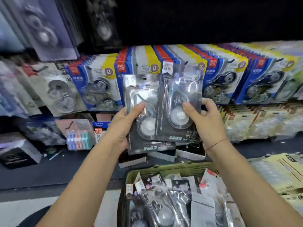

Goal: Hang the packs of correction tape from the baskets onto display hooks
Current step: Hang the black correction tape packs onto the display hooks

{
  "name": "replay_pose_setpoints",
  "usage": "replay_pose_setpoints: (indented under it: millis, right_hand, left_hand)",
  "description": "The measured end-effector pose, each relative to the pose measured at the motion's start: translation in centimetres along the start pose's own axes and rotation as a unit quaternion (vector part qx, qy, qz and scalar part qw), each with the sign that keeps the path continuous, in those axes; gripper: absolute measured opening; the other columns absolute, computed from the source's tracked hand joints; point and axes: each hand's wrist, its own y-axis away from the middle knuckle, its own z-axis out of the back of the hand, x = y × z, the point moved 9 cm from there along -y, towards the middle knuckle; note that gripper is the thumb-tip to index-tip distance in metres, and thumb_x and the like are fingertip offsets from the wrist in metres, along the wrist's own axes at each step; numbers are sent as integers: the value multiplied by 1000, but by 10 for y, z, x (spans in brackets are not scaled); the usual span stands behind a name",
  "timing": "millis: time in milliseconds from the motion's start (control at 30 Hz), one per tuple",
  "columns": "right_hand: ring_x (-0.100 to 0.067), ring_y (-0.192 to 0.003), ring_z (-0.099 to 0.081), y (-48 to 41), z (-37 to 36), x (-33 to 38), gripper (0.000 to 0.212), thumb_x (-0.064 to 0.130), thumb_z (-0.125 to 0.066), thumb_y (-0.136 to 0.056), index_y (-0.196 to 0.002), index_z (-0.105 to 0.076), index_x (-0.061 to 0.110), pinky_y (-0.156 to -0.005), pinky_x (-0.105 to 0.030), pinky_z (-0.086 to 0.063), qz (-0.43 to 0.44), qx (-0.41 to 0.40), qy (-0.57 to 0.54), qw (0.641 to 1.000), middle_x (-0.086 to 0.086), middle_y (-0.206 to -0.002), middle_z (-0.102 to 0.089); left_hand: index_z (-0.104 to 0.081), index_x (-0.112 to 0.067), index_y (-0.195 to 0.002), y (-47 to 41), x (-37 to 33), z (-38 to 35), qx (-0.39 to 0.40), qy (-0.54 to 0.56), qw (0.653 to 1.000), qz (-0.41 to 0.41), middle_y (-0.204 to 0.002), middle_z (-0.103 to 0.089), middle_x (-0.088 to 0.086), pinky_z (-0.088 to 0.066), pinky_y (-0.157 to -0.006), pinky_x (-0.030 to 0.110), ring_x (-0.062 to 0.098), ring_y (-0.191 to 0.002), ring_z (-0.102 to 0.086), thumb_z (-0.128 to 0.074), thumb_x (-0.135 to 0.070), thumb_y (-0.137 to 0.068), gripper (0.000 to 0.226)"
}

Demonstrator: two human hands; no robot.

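My left hand [124, 123] grips the left pack [145, 128] of correction tape, thumb across its front. My right hand [205, 118] pinches the right pack [177, 95], which overlaps the first. Below my hands sits the green basket [172, 169], full of packs. Beyond my hands hang blue-and-yellow packs [218, 76].

Two dark correction-tape packs [173, 95] upright, overlapping, above full green basket [172, 169].
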Motion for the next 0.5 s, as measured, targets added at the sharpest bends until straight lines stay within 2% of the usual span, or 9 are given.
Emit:
replay_pose_setpoints:
  millis: [33, 100, 167, 200, 267, 367, 433, 500]
  right_hand:
    - [-5, -91, -66, -8, -11, 20, 26, 38, -72, -82, -100, -60, 24, -78, -22, -50, 27, 5, 6, 1000, 6, -100, -70]
    - [-11, -104, -65, -22, -35, 57, 51, 48, -75, -77, -116, -60, 19, -91, -32, -52, 75, 17, 15, 997, 3, -113, -68]
    - [-17, -111, -63, -32, -58, 89, 71, 60, -74, -69, -125, -57, 19, -97, -43, -51, 108, 25, 22, 994, 1, -119, -67]
    - [-18, -109, -65, -36, -69, 105, 68, 59, -74, -71, -125, -57, 21, -96, -45, -52, 124, 32, 22, 992, 2, -116, -69]
    - [-15, -96, -69, -45, -89, 132, 47, 45, -74, -79, -118, -59, 23, -90, -46, -55, 161, 52, 15, 986, 2, -103, -73]
    - [-15, -85, -70, -51, -122, 172, 27, 35, -72, -82, -106, -60, 30, -79, -40, -59, 230, 93, 21, 969, 1, -95, -74]
    - [-11, -78, -70, -52, -145, 192, 23, 31, -71, -84, -102, -58, 33, -70, -32, -58, 270, 121, 28, 955, 2, -91, -73]
    - [-11, -77, -69, -56, -164, 202, 19, 27, -68, -88, -102, -57, 34, -69, -30, -57, 289, 134, 36, 947, 3, -90, -73]
  left_hand:
    - [-62, -14, -126, 1, -17, 6, -4, 12, 1000, -11, -105, -76, 5, -61, -78, 35, 21, -92, -73, -87, -52, -56, 84]
    - [-59, -15, -132, 1, -47, 17, -4, 14, 999, -33, -114, -74, 6, -60, -80, 36, 22, -99, -72, -88, -56, -57, 90]
    - [-67, -15, -120, 2, -77, 25, 13, 26, 997, -70, -106, -76, 5, -57, -83, 36, 22, -97, -72, -80, -45, -62, 67]
    - [-69, -14, -113, 3, -91, 29, 18, 29, 995, -88, -100, -77, 4, -57, -83, 36, 21, -94, -72, -77, -37, -62, 56]
    - [-71, -12, -103, 7, -120, 40, 18, 37, 991, -130, -93, -77, 5, -60, -75, 32, 20, -85, -72, -74, -25, -62, 43]
    - [-76, -15, -90, 9, -152, 67, 2, 65, 979, -192, -95, -77, 8, -62, -70, 32, 21, -83, -74, -82, -12, -62, 29]
    - [-76, -15, -87, 10, -165, 89, -28, 94, 970, -221, -92, -77, 8, -61, -64, 31, 21, -79, -74, -79, -15, -64, 23]
    - [-72, -15, -93, 11, -171, 109, -62, 126, 960, -243, -83, -77, 5, -59, -56, 28, 17, -71, -74, -80, -17, -65, 30]
